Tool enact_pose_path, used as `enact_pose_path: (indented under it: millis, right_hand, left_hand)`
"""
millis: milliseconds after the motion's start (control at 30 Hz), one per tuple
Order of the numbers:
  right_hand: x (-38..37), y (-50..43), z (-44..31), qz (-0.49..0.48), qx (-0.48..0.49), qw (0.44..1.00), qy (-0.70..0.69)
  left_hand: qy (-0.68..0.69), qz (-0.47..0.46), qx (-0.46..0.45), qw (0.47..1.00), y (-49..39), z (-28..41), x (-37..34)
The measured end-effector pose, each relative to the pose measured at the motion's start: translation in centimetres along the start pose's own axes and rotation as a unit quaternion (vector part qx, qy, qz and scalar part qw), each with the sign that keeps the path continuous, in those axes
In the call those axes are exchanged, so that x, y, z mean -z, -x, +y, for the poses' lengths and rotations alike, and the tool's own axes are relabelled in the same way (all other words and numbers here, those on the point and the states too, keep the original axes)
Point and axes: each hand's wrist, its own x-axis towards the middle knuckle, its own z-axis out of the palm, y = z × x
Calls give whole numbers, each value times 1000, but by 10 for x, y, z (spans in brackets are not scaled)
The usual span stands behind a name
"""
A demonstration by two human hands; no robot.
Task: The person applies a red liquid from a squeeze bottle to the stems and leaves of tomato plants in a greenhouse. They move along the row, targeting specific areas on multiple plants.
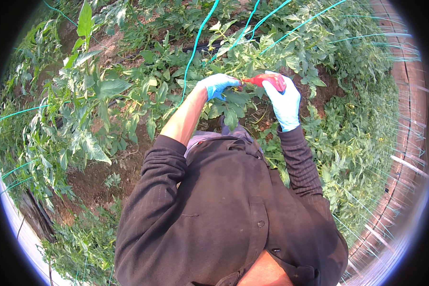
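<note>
My left hand (220,85), in a blue glove, is at a flowering part of a tomato plant (232,103), with dark reddish stains on its fingertips; what its fingers pinch is too small to tell. In my right hand (284,98), also gloved, is a red plastic squeeze bottle (271,81), lying nearly level. Its narrow nozzle points left and reaches close to my left fingertips and some small yellow flowers. Green leaves hang just below both hands.
Green support strings (196,43) run up from the plants around my hands. Leafy tomato rows (357,118) stand on the right and more foliage (93,85) on the left. Brown soil (96,178) shows between plants. A dark drip hose (200,47) lies beyond my hands.
</note>
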Motion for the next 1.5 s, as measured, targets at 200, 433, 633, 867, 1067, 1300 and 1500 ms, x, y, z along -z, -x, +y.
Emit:
enact_pose_path:
  millis: [200,433,633,867,1067,1300,1500]
  right_hand:
    - [2,2,1,18,-14,999,-26]
    - [-1,-2,-3,-1,5,1000,4]
    - [7,-6,-7,13,13,1000,10]
    - [4,0,-9,11,-7,1000,4]
    - [4,12,-12,-2,-12,999,-44]
    - [-3,14,-1,3,-26,999,-43]
    - [3,17,0,2,-32,999,-30]
  left_hand:
    - [7,11,-7,1000,1,-1,-1]
    - [0,20,-1,1000,-4,-2,-5]
    - [-2,25,-4,1000,-10,-4,-6]
    - [6,31,-15,999,-12,-6,-1]
    - [103,61,11,993,-13,0,-5]
    - [128,34,11,991,-9,6,-10]
    - [130,33,16,991,-6,6,-11]
